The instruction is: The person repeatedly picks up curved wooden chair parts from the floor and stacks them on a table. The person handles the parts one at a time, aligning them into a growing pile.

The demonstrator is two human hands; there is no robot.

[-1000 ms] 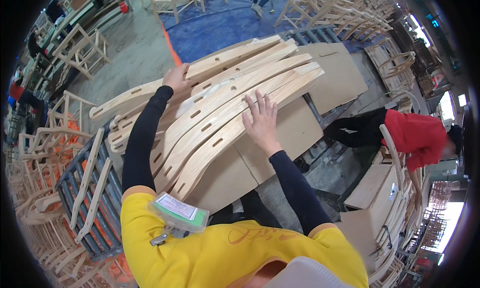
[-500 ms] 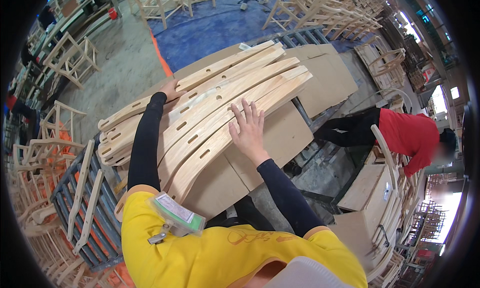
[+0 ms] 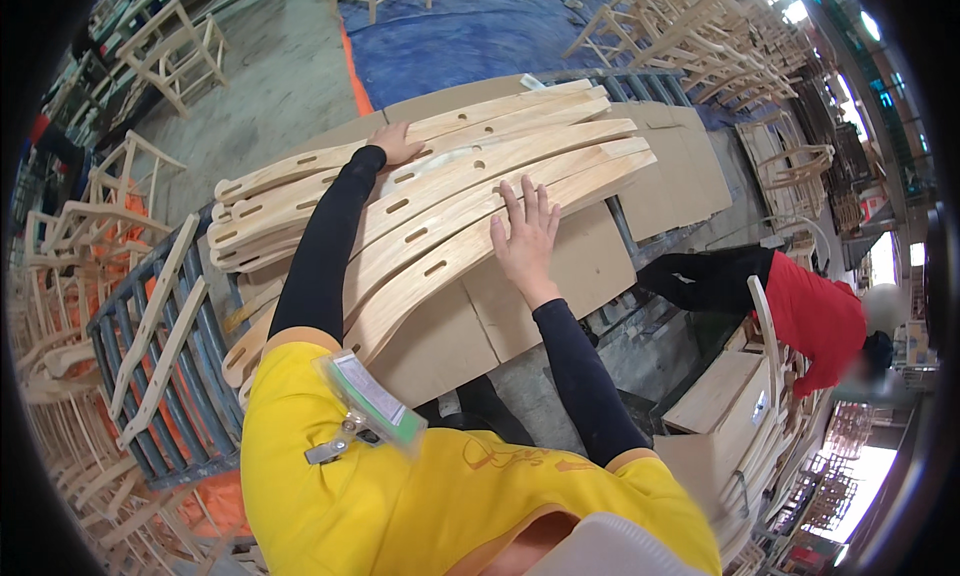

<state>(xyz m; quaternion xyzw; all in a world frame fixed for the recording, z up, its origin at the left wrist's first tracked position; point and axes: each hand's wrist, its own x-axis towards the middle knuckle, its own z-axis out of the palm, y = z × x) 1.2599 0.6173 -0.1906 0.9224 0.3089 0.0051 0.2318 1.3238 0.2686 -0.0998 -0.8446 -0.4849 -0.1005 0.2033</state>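
Several long curved wooden slats (image 3: 440, 201) with oval slots lie stacked side by side on brown cardboard sheets (image 3: 590, 266). My left hand (image 3: 397, 143) rests on the far edge of the stack, fingers curled over a slat. My right hand (image 3: 525, 238) lies flat with spread fingers on the nearest slat, near its middle. Both arms wear black sleeves under a yellow shirt with a clipped badge (image 3: 368, 404).
A grey metal rack (image 3: 150, 356) with loose slats stands at my left. Unfinished wooden chair frames (image 3: 170, 46) crowd the left and back. A blue tarp (image 3: 470, 36) covers the floor beyond. A person in red (image 3: 810, 316) bends down at right beside stacked wooden parts (image 3: 740, 416).
The view has shifted, so the stack sits lower and more central. Both hands stay on the slats; the left hand now grips the far edge rather than the stack's left end.
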